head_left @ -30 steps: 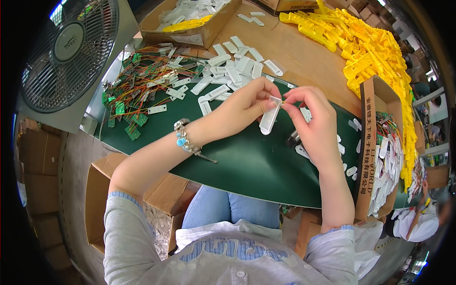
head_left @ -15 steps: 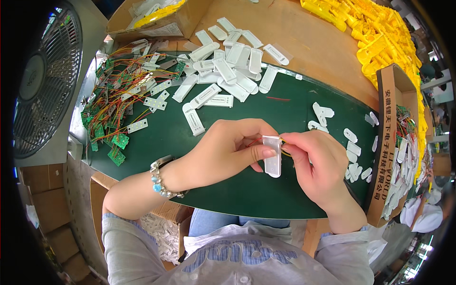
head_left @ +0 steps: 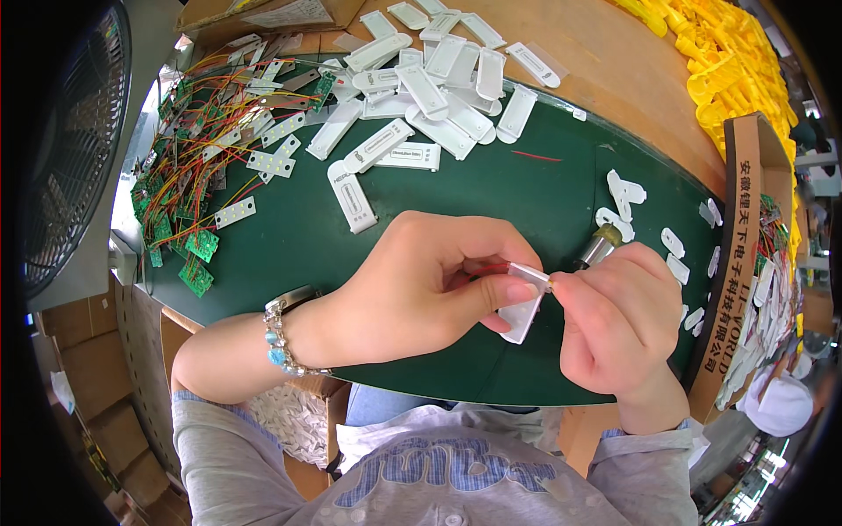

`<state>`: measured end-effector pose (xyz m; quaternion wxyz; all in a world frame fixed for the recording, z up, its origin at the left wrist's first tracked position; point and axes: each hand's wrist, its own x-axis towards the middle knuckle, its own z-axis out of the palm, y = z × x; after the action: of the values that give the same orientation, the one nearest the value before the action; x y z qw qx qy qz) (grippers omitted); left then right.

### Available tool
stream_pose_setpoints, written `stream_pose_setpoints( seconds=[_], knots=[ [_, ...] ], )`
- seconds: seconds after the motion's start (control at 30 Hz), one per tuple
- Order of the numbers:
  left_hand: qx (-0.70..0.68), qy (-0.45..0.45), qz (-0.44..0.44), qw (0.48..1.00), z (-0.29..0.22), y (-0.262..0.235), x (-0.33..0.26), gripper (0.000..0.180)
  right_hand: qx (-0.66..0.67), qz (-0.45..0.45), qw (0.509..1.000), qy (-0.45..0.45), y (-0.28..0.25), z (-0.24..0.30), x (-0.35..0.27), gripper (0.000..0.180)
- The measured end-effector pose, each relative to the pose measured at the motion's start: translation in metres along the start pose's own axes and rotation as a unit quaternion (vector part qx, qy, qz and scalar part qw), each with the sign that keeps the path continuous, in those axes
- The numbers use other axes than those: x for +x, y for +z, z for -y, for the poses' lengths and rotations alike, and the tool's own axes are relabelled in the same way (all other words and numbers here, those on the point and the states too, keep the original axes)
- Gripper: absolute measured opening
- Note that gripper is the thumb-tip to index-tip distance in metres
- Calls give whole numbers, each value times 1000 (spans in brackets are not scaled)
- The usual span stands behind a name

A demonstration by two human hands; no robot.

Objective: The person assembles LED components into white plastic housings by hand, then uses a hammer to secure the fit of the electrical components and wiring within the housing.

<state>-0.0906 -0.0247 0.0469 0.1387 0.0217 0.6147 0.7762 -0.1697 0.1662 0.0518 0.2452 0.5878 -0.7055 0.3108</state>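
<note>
head view: the left hand [head_left: 430, 294] is closed, thumb uppermost, gripping a white plastic casing [head_left: 519, 323] between thumb and fingers. the casing is tilted and is located over the near part of a green work mat [head_left: 421, 373], in front of the person's body. a red wire [head_left: 493, 267] runs between the left hand's fingers and the upper end of the casing. the right hand [head_left: 621, 320] has its fingers curled, with thumb and forefinger pinched together at the upper right corner of the casing; the small item at those fingertips is too small to identify.

a metal-barrelled tool [head_left: 599, 248] with an amber end appears just beyond the right hand, partly hidden by it; contact cannot be determined. small white rounded plates [head_left: 620, 224] lie near it. a loose red wire piece [head_left: 537, 157] lies on the mat, well apart from both hands.

beyond the left hand, a heap of white casings [head_left: 445, 131] overlaps the mat's far edge. left of the heap, green circuit boards [head_left: 203, 245] and white led strips [head_left: 235, 212] lie tangled in red and yellow wires. at right stands a cardboard box [head_left: 735, 254] holding wired white parts [head_left: 751, 316]. yellow plastic parts [head_left: 732, 74] are piled beyond it.
</note>
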Motion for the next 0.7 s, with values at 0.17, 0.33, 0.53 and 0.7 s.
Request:
stream_pose_setpoints(
  seconds=[0.17, 0.33, 0.53, 0.7],
  knots=[
    [-10, -24, 7, 1000, -1, -1, 2, 11, 12, -4, 1000, -1, 2, -2, -2, 30],
    [1, -33, 9, 999, -4, -3, 2, 12, 17, 15, 1000, -7, 0, -3, -1, 31],
    [27, -18, 33, 999, -6, -8, 5, 13, 76, 53, 993, 76, -4, -2, -2, 27],
    [15, -18, 27, 999, -5, -10, 9, 15, 149, 45, 965, 209, -2, 6, 3, 16]
  ],
)
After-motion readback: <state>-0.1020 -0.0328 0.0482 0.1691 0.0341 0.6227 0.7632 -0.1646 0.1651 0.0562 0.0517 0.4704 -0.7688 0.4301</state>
